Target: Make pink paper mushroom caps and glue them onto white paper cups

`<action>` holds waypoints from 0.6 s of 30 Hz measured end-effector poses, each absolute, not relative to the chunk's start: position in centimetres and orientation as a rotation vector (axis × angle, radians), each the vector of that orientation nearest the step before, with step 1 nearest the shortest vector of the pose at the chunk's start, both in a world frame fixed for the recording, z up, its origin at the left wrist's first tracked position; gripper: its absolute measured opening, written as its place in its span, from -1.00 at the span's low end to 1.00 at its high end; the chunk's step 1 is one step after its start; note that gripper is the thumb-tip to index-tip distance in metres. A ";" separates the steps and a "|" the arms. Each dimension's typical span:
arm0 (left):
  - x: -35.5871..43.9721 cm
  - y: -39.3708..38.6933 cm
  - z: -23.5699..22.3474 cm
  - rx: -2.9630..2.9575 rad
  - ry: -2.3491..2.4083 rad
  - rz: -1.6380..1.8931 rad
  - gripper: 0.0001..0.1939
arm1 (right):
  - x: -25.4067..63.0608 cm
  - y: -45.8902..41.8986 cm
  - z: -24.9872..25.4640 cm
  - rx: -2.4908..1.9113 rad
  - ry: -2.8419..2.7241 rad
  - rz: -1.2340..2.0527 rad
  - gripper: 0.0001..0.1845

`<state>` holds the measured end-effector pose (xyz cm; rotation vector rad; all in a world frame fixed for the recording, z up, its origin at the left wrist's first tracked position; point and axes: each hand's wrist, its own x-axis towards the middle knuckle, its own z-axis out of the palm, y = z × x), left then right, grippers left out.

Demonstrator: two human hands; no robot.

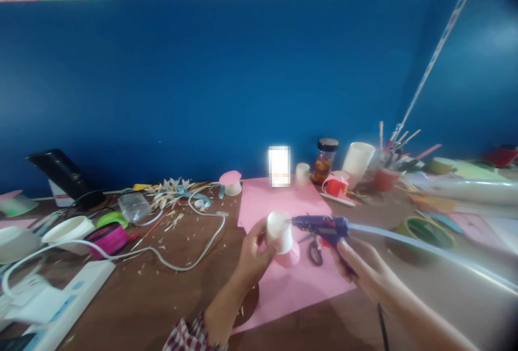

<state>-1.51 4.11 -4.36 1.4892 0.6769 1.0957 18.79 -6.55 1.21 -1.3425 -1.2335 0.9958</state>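
My left hand is closed around a small white paper cup, held tilted above a sheet of pink paper. In my right hand is a blue glue gun, a long clear glue stick running out of its back. The nozzle points left and sits at the cup's upper rim; whether it touches I cannot tell. A pink paper disc shows below the cup. Dark-handled scissors lie on the pink sheet, partly hidden by the glue gun.
At the left are a white power strip, a looping white cable and tape rolls. Toward the back stand a pink-topped cup, a dark-lidded jar, a white cylinder and a brush pot. A blue partition rises behind.
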 end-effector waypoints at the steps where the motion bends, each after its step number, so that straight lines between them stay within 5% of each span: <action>1: -1.5 4.1 -4.3 1.490 0.677 1.098 -0.44 | 19.0 -6.5 1.2 -1.339 -1.249 1.000 -0.55; 18: -1.7 4.3 -4.7 1.517 0.701 1.099 -0.43 | 20.3 -7.0 1.2 -1.477 -1.266 1.007 -0.47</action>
